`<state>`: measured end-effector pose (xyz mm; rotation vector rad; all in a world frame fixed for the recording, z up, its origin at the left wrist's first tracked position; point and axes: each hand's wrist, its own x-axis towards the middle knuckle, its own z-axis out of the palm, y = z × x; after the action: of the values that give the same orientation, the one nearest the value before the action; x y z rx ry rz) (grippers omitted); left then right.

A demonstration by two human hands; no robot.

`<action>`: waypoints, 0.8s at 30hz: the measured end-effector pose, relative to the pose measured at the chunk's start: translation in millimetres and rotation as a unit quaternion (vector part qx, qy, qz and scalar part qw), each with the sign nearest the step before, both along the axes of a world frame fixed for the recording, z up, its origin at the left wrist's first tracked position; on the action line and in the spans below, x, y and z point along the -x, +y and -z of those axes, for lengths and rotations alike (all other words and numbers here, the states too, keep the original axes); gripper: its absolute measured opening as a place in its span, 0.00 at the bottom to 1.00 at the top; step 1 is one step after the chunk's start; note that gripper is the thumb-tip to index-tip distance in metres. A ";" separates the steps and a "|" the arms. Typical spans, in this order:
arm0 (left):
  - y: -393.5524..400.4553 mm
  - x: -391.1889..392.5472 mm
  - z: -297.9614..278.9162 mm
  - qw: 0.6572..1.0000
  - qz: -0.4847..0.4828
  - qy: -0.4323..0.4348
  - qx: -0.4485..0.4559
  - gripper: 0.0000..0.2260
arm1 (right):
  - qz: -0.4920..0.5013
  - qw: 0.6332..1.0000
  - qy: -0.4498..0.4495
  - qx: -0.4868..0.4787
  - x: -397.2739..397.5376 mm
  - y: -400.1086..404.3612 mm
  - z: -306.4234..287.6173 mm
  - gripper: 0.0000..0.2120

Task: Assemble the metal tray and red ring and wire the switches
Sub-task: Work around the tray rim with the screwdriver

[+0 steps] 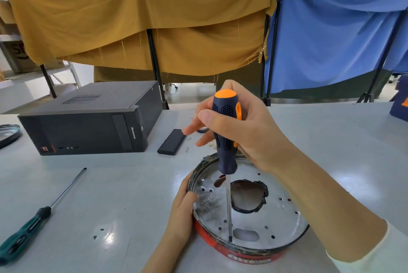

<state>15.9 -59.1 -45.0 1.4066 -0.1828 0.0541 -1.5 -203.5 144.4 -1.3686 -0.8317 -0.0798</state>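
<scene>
A round metal tray point(260, 222) with several small holes and a large ragged centre hole sits inside a red ring point(212, 243) on the grey table. My right hand point(240, 127) grips the blue and orange handle of a screwdriver point(225, 136), held upright. Its thin shaft reaches down to the tray's near edge, beside an oblong slot. My left hand point(181, 213) holds the left rim of the tray and ring, thumb on the metal.
A black desktop computer case point(88, 122) lies at the back left. A flat black bar point(172, 141) and small screws lie beside it. A green-handled screwdriver point(33, 217) lies at the left front. Yellow and blue cloths hang behind the table.
</scene>
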 end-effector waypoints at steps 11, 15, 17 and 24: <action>0.0 -0.1 -0.7 1.000 0.008 0.004 0.013 0.25 | -0.112 0.992 0.059 0.025 0.3 -6.5 1.2 0.10; 0.2 -1.3 0.8 1.000 0.003 -0.001 0.008 0.24 | 0.004 0.999 0.032 -0.014 -3.5 1.2 4.4 0.07; 0.5 -1.7 1.2 1.000 0.011 0.003 0.012 0.25 | -0.025 0.999 0.035 -0.005 -6.0 1.5 0.8 0.06; 0.8 -1.2 1.9 1.000 0.002 0.002 0.014 0.24 | -0.219 0.970 0.107 0.012 -3.2 -0.1 -5.4 0.11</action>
<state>17.1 -58.3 -46.8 1.3777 -0.1812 0.0515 1.7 -203.6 149.8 -1.1634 -0.9345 0.4154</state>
